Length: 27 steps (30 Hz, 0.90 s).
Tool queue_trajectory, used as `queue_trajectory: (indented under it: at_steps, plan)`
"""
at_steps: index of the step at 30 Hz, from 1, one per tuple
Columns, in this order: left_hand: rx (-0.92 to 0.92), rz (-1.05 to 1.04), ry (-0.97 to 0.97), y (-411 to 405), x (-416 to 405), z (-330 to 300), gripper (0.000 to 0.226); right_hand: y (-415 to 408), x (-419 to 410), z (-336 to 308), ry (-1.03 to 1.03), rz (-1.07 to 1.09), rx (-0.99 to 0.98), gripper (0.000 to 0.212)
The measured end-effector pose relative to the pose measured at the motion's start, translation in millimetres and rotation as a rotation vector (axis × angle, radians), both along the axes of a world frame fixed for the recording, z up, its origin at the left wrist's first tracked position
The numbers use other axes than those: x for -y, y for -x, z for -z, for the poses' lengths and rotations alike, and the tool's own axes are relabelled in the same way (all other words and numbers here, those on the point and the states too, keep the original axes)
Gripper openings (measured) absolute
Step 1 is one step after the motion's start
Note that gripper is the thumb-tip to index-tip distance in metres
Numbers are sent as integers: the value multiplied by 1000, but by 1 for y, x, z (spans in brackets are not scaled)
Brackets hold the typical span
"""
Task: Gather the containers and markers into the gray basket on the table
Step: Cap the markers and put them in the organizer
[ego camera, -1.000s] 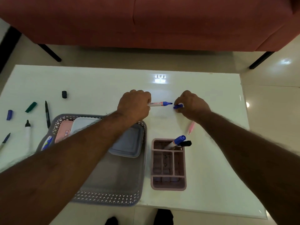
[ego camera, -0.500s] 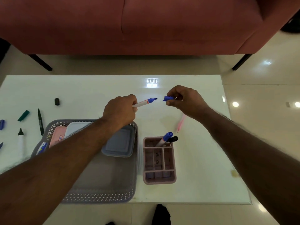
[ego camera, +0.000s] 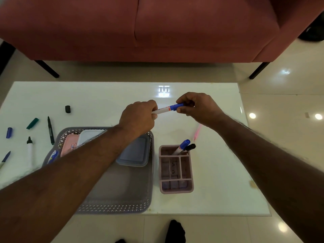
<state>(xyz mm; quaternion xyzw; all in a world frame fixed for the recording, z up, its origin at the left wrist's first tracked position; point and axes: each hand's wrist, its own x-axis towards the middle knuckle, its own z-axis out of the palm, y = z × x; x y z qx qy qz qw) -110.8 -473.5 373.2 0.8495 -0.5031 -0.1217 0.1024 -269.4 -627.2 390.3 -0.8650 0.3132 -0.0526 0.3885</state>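
I read the job as partly done. The white tabletop carries everything. The gray basket sits near, left of centre, and already holds three containers: a gray-blue lidded box at its far right corner, a white one and a pink one along its far side, both partly hidden by my left forearm. A small blue-and-white item lies at the basket's left wall; I cannot tell what it is.

Just right of the basket stands the pink organizer, not yet inside it, with a blue-capped marker and a black-capped marker leaning in its far compartment. I judge that this container and its contents are yet to go in.

Above the tabletop's middle, my left hand has its grip curled round the white barrel of a blue marker, while my right hand pinches the blue cap at the marker's tip; whether it is fully seated I cannot tell.

Left to collect, at the far left: a white marker with a black tip, a black pen, a blue pen at the edge, and loose caps in green, blue and black. A pink pen lies beside my right wrist.
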Motion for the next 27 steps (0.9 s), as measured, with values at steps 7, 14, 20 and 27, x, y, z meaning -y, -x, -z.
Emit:
queue_trajectory:
  at_steps: [7,14,20,27]
  plan:
    - [-97,32,94,-4,-9,-5,8,-6,0,-15,-116,57,30,22]
    - [-105,65,145,-14,-21,-9,11,-11,-14,-24,-162,52,26,18]
    - [-105,68,189,-10,-29,-16,10,-9,-22,-31,-196,67,48,17]
    - [-202,27,247,2,-38,-23,11,-11,-36,-46,-310,132,174,16]
